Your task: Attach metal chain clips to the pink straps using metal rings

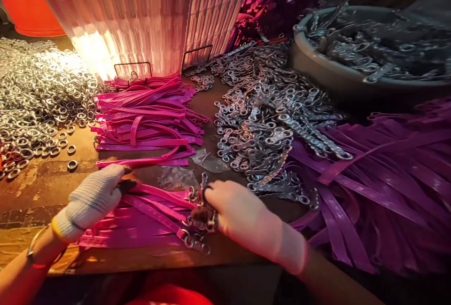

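Observation:
My left hand, in a white knit glove, presses on a bundle of pink plastic straps lying on the table near its front edge. The right hand, also gloved, grips the metal clasps at the straps' right ends. A second stack of pink straps lies just beyond. Further right spreads a heap of silver metal clasps.
A pile of metal rings covers the table's left. Purple straps lie heaped at the right. A grey basin of metal parts stands at the back right, a pink ribbed basket at the back, an orange container behind it.

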Demonstrator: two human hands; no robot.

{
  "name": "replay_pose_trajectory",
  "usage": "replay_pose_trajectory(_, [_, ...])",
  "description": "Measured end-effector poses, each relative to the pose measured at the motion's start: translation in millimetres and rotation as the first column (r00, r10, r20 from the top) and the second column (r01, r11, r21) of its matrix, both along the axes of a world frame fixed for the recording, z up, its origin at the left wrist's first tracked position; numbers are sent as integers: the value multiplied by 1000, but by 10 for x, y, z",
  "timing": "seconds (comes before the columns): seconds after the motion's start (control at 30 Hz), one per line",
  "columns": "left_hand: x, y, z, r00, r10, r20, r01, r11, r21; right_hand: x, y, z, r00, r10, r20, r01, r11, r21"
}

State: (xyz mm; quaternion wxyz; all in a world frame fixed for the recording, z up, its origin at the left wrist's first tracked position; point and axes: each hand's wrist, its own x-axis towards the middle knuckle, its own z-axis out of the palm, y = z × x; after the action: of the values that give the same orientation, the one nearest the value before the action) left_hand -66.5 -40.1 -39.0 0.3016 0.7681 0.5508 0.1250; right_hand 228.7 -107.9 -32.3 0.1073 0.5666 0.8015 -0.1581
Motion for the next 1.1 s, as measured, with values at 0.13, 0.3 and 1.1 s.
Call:
replay_pose_trajectory(0.13, [75, -116, 45, 887, 267, 377, -106, 912, -395, 381, 327, -116, 979, -138, 148, 95, 960, 265])
replay_pose_trajectory(0.3, [531, -271, 90, 427, 639, 639, 152, 647, -748, 553, 651, -355, 933, -70, 352, -53, 943, 327])
replay_pose_trajectory(1.1, [569, -517, -18, 565, 365, 740, 197, 811, -551, -514, -148, 21, 547, 199, -813, -78, 979, 187])
